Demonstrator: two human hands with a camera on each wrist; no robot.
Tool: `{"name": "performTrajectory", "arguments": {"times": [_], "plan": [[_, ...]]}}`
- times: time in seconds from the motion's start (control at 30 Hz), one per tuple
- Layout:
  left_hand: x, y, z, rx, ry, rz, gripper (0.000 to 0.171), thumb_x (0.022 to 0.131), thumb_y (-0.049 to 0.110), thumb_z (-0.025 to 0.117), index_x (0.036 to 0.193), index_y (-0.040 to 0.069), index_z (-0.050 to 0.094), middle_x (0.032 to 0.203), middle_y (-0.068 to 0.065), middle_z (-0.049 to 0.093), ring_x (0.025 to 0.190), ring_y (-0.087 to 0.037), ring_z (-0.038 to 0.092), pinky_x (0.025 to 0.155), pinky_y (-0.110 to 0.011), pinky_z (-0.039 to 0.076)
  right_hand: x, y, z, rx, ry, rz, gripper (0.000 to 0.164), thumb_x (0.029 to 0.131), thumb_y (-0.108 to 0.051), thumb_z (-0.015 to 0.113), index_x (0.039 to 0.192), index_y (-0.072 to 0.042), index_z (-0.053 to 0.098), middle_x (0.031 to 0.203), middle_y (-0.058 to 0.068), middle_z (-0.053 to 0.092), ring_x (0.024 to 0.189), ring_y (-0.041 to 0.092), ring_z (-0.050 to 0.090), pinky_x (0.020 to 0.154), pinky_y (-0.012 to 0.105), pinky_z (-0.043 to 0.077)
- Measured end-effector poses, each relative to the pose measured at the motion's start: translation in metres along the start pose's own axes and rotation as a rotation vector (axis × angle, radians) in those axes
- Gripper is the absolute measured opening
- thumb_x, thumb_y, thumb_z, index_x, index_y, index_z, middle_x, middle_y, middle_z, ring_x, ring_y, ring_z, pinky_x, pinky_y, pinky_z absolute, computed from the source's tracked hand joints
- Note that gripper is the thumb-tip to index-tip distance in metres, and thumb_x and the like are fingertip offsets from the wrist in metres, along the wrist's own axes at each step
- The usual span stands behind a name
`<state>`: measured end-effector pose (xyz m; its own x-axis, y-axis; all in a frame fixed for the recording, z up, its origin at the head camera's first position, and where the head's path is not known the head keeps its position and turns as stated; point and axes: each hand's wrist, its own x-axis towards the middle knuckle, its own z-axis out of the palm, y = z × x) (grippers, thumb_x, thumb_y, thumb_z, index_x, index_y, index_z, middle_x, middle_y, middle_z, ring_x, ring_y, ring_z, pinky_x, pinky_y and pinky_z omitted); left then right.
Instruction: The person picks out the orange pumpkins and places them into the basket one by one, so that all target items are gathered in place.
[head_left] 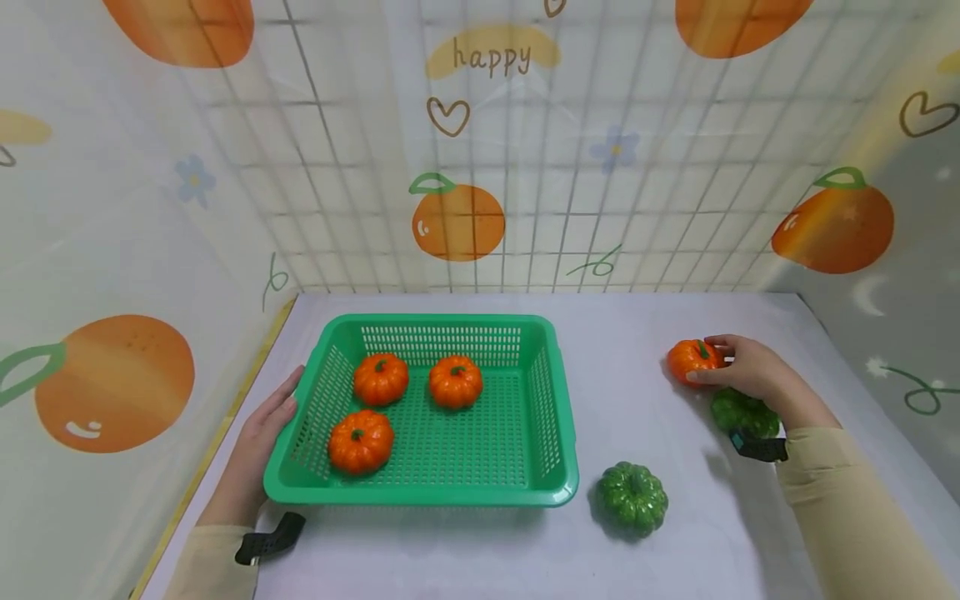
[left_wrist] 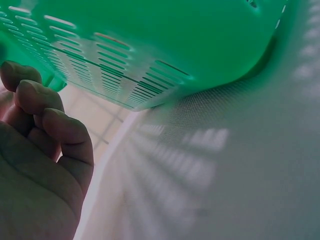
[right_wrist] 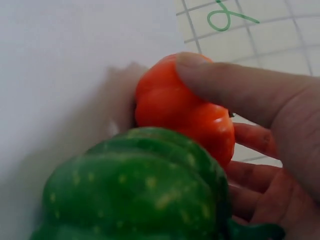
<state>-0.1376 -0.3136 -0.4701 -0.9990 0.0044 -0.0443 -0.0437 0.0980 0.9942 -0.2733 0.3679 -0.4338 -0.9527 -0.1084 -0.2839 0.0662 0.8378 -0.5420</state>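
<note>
My right hand [head_left: 752,371] holds a small orange pumpkin [head_left: 692,362] at the right of the table, thumb on its near side and fingers round the far side. In the right wrist view the thumb presses on the orange skin, and a green pumpkin [right_wrist: 135,185] sits close in front. My left hand [head_left: 262,433] rests along the outer left side of a green plastic basket [head_left: 420,493], its fingers loosely bent near the slotted wall in the left wrist view. Inside the basket lie three orange pumpkins [head_left: 361,442], grouped toward its left and back.
Another green pumpkin [head_left: 632,498] stands on the white table [head_left: 615,358], just right of the basket's front right corner. Behind the table hangs a printed curtain [head_left: 525,150] over a wire grid, with more curtain at both sides.
</note>
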Motion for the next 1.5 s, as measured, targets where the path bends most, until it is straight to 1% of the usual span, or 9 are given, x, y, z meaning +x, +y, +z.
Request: {"name": "performTrajectory", "arguments": {"times": [0.2, 0.37, 0.5, 0.7, 0.8, 0.9, 1.1, 1.37, 1.5], "plan": [[-0.002, 0.001, 0.000, 0.070, 0.011, -0.016, 0.052, 0.104, 0.049, 0.042, 0.154, 0.041, 0.030, 0.161, 0.016, 0.020, 0.149, -0.020, 0.011, 0.095, -0.017, 0.038, -0.004, -0.001, -0.002, 0.012, 0.046, -0.040, 0.102, 0.082, -0.053, 0.076, 0.147, 0.011, 0.030, 0.138, 0.039, 0.037, 0.118, 0.050, 0.044, 0.096, 0.063, 0.041], [-0.002, 0.001, 0.001, 0.047, 0.005, 0.005, 0.052, 0.105, 0.046, 0.042, 0.155, 0.039, 0.030, 0.161, 0.014, 0.020, 0.149, -0.021, 0.012, 0.094, -0.016, 0.039, -0.012, -0.013, -0.011, 0.040, 0.086, -0.069, 0.100, 0.084, -0.050, 0.076, 0.148, 0.010, 0.029, 0.138, 0.039, 0.037, 0.117, 0.050, 0.045, 0.093, 0.062, 0.043], [-0.001, 0.000, 0.000, 0.055, 0.006, 0.009, 0.052, 0.105, 0.046, 0.042, 0.155, 0.038, 0.030, 0.161, 0.015, 0.020, 0.149, -0.020, 0.011, 0.095, -0.015, 0.038, -0.016, -0.023, -0.017, 0.070, 0.097, -0.077, 0.100, 0.083, -0.050, 0.076, 0.150, 0.007, 0.028, 0.139, 0.037, 0.038, 0.116, 0.047, 0.046, 0.091, 0.059, 0.047], [0.000, -0.002, -0.001, 0.033, 0.006, 0.015, 0.051, 0.105, 0.044, 0.043, 0.155, 0.038, 0.031, 0.161, 0.014, 0.022, 0.148, -0.018, 0.013, 0.095, -0.014, 0.039, -0.022, -0.037, -0.022, 0.101, 0.124, -0.113, 0.099, 0.082, -0.052, 0.077, 0.150, 0.004, 0.032, 0.136, 0.030, 0.046, 0.118, 0.044, 0.047, 0.086, 0.048, 0.051], [0.000, -0.002, 0.000, 0.007, 0.003, 0.021, 0.052, 0.105, 0.042, 0.044, 0.155, 0.036, 0.031, 0.161, 0.012, 0.022, 0.148, -0.018, 0.015, 0.095, -0.015, 0.040, -0.027, -0.048, -0.024, 0.108, 0.132, -0.138, 0.098, 0.081, -0.052, 0.078, 0.150, 0.002, 0.033, 0.135, 0.027, 0.049, 0.120, 0.044, 0.048, 0.084, 0.044, 0.052], [-0.002, -0.002, 0.001, -0.004, 0.010, 0.023, 0.052, 0.106, 0.041, 0.044, 0.155, 0.035, 0.031, 0.161, 0.011, 0.022, 0.147, -0.018, 0.016, 0.094, -0.015, 0.041, -0.032, -0.062, -0.024, 0.112, 0.131, -0.173, 0.097, 0.081, -0.051, 0.078, 0.151, 0.001, 0.034, 0.136, 0.025, 0.050, 0.121, 0.044, 0.048, 0.085, 0.045, 0.052], [-0.002, -0.001, -0.001, 0.043, 0.005, 0.019, 0.051, 0.105, 0.045, 0.042, 0.155, 0.038, 0.031, 0.161, 0.013, 0.022, 0.148, -0.019, 0.014, 0.094, -0.013, 0.039, -0.040, -0.086, -0.023, 0.118, 0.116, -0.225, 0.096, 0.081, -0.050, 0.078, 0.152, -0.002, 0.034, 0.137, 0.023, 0.050, 0.123, 0.044, 0.048, 0.088, 0.052, 0.052], [0.000, 0.000, -0.002, 0.058, -0.002, 0.005, 0.051, 0.105, 0.047, 0.041, 0.154, 0.040, 0.031, 0.161, 0.013, 0.022, 0.148, -0.019, 0.013, 0.095, -0.015, 0.038, -0.049, -0.117, -0.017, 0.130, 0.105, -0.299, 0.092, 0.080, -0.048, 0.080, 0.150, -0.005, 0.038, 0.138, 0.019, 0.050, 0.124, 0.042, 0.050, 0.089, 0.049, 0.053], [0.001, -0.001, -0.001, 0.045, -0.004, 0.023, 0.051, 0.105, 0.045, 0.042, 0.155, 0.038, 0.031, 0.161, 0.014, 0.022, 0.148, -0.017, 0.013, 0.098, -0.014, 0.036, -0.052, -0.131, -0.013, 0.141, 0.095, -0.330, 0.089, 0.079, -0.046, 0.082, 0.148, -0.008, 0.041, 0.137, 0.014, 0.052, 0.124, 0.040, 0.051, 0.088, 0.047, 0.053]]}}
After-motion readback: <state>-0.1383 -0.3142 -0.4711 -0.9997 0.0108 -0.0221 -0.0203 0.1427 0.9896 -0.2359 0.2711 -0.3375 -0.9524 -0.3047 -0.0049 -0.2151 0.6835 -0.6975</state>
